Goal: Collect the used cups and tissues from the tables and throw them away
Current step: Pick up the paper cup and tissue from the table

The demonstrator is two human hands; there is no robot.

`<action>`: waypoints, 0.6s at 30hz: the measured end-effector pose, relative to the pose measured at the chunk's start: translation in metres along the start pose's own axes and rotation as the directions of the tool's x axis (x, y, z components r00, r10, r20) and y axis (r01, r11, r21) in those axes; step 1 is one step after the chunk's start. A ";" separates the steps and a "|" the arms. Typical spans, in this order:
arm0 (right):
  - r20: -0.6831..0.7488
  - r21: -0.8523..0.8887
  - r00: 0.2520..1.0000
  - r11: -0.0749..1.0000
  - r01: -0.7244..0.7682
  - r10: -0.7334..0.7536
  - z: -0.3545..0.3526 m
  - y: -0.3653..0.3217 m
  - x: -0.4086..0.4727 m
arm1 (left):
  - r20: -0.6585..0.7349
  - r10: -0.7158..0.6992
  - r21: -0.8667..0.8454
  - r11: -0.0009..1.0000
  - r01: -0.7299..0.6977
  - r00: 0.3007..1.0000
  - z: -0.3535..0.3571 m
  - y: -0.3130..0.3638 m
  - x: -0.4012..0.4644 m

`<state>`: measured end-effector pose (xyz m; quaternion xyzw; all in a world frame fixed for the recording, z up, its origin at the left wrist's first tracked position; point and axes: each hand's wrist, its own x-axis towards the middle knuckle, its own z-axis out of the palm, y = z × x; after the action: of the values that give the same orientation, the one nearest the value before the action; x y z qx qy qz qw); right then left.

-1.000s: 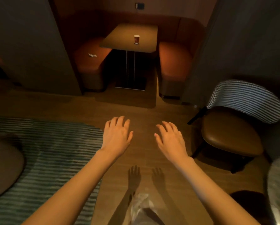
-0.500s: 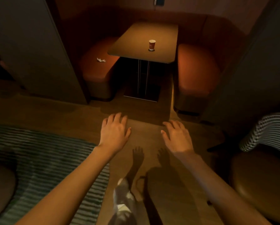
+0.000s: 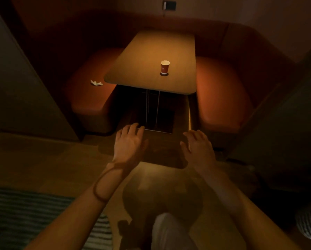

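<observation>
The tabletop (image 3: 151,56) ahead carries the red cup (image 3: 164,67) at its near right; the crumpled tissue (image 3: 96,83) lies on the left bench seat (image 3: 90,94). Your left hand (image 3: 130,141) and right hand (image 3: 198,147) hover empty, fingers spread. In this dim light you could overlook the tissue, or tip the cup if you snatch it.

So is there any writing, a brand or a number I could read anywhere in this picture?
None can be read.
Red paper cup on the wooden booth table: a pale mark on its side, too small and blurred to read.
Dark wall plate above the orange bench: no legible text.
Crumpled white tissue on the seat: blank.
</observation>
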<state>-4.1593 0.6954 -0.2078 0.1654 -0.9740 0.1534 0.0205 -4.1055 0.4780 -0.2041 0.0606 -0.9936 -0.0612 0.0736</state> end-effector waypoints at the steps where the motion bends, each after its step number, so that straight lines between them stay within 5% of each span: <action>1: -0.002 0.000 1.000 1.000 0.008 -0.008 0.006 0.005 0.022 | 0.014 -0.011 -0.001 1.000 0.011 1.000 0.008 -0.006 0.022; 18: -0.004 0.069 0.990 0.988 0.139 -0.139 0.029 0.073 0.408 | 0.036 -0.125 -0.008 0.992 0.125 0.992 0.065 -0.023 0.391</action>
<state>-4.5682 0.6227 -0.2200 0.2337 -0.9542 0.1849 0.0250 -4.4971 0.4121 -0.2163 0.1212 -0.9886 -0.0717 0.0525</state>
